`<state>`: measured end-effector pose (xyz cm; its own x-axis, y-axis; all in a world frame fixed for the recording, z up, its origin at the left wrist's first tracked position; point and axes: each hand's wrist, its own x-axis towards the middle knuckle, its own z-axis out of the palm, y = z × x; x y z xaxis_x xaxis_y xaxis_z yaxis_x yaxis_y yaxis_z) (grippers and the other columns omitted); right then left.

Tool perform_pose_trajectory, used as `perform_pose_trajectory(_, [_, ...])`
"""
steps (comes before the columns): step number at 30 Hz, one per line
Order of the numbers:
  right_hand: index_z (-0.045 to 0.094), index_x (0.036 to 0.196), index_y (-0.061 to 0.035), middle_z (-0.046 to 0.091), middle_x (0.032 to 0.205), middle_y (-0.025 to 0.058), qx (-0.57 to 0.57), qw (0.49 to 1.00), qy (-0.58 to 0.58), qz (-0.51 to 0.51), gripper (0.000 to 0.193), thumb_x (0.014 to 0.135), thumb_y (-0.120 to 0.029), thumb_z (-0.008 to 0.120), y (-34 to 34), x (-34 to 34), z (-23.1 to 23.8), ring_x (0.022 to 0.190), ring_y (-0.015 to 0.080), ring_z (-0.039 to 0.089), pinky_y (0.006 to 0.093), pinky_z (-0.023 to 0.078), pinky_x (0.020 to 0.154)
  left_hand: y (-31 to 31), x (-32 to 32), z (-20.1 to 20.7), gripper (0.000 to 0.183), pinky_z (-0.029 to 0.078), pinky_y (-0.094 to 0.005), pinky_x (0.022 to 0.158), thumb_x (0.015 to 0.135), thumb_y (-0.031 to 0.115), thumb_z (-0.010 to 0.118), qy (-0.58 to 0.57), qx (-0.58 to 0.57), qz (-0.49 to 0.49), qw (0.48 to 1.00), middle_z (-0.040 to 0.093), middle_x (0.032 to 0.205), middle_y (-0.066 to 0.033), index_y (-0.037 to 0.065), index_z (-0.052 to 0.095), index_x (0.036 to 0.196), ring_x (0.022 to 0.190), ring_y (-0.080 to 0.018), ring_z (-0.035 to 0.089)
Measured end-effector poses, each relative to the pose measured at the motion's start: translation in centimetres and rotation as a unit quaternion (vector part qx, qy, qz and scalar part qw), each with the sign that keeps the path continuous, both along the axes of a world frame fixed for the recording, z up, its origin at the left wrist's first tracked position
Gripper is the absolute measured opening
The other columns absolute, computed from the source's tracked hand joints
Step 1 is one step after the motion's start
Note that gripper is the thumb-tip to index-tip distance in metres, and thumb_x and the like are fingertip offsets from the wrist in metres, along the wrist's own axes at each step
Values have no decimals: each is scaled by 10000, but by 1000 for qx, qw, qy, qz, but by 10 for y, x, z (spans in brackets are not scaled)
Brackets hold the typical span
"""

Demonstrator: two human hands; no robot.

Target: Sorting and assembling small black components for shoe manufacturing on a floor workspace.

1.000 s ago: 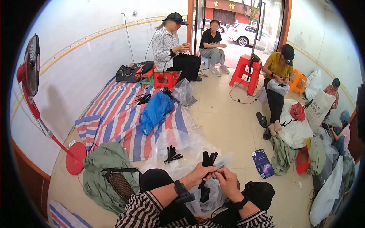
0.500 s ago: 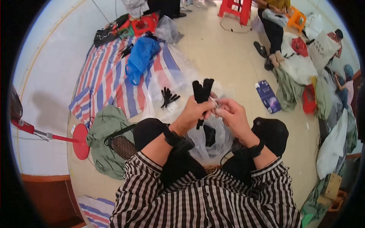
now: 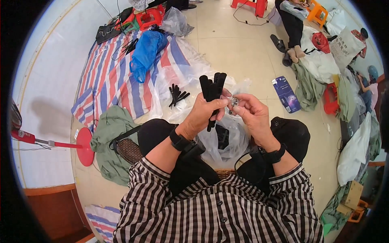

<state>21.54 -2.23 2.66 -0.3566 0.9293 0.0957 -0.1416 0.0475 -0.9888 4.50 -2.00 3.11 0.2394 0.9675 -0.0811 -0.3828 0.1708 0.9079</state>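
Note:
My left hand (image 3: 204, 110) is closed round a bundle of long black strips (image 3: 211, 87), whose rounded ends fan upward past my fingers and whose lower ends stick out beneath. Beside it my right hand (image 3: 253, 116) pinches a small shiny, silvery thing (image 3: 235, 102), too small to name. The fingertips of both hands are close together. Below them, between my knees, a clear plastic bag (image 3: 239, 141) stands with its mouth spread, and black pieces (image 3: 222, 135) lie inside. Ahead on the left, a second cluster of black strips (image 3: 177, 96) rests on clear plastic sheeting.
A striped sheet (image 3: 117, 81) covers the floor at left, with a blue plastic bag (image 3: 148, 52) on it. Green cloth (image 3: 113, 146) and a red round stand base (image 3: 85, 146) lie nearer. At right are a flat blue box (image 3: 286, 95), sacks (image 3: 322, 65) and a seated person (image 3: 291, 28).
My right hand has drawn slightly away from the left, and the silvery thing in its fingertips shows more plainly. The black strips in my left hand have fanned wider.

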Motion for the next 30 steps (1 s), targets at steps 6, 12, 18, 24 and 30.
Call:
perform_pose_trajectory(6, [531, 1079, -4, 517, 717, -24, 44, 997, -44, -53, 252, 834, -31, 579, 0, -1, -5, 690, 40, 505, 175, 415, 618, 1, 1, -3, 176, 293, -177, 371, 786, 165, 594, -15, -34, -41, 998, 577, 680, -59, 8, 575, 863, 463, -64, 461])
perform_pose_trajectory(12, [538, 1091, -5, 528, 732, -15, 23, 999, -22, -32, 265, 831, -34, 580, 6, 0, -7, 684, 43, 500, 193, 422, 617, 7, 4, -2, 157, 301, -178, 373, 796, 173, 588, -22, -53, -33, 998, 566, 644, -44, 23, 571, 840, 455, -56, 456])
perform_pose_trajectory(18, [540, 1121, -37, 548, 744, 8, 89, 977, -189, -52, 338, 788, -46, 597, 6, -2, 5, 659, 78, 494, 212, 418, 596, 2, 0, -5, 146, 286, -182, 379, 795, 195, 602, 47, -57, -6, 997, 517, 585, -4, 54, 567, 800, 437, -50, 425])
perform_pose_trajectory(24, [542, 1023, -7, 609, 795, 69, 114, 974, -142, -136, 251, 796, -68, 630, 2, -7, -14, 682, 101, 550, 247, 445, 579, 3, 14, -26, 123, 273, -210, 379, 796, 157, 604, -84, -140, 3, 987, 489, 583, -7, 42, 565, 772, 424, -67, 396])
perform_pose_trajectory(30, [550, 1010, -8, 601, 776, 115, 227, 938, -218, -143, 240, 788, -59, 626, -1, -13, -17, 645, 160, 573, 279, 459, 567, -3, 9, -21, 89, 276, -206, 375, 835, 121, 550, -99, -142, 6, 985, 474, 577, -11, 39, 531, 806, 418, -77, 390])
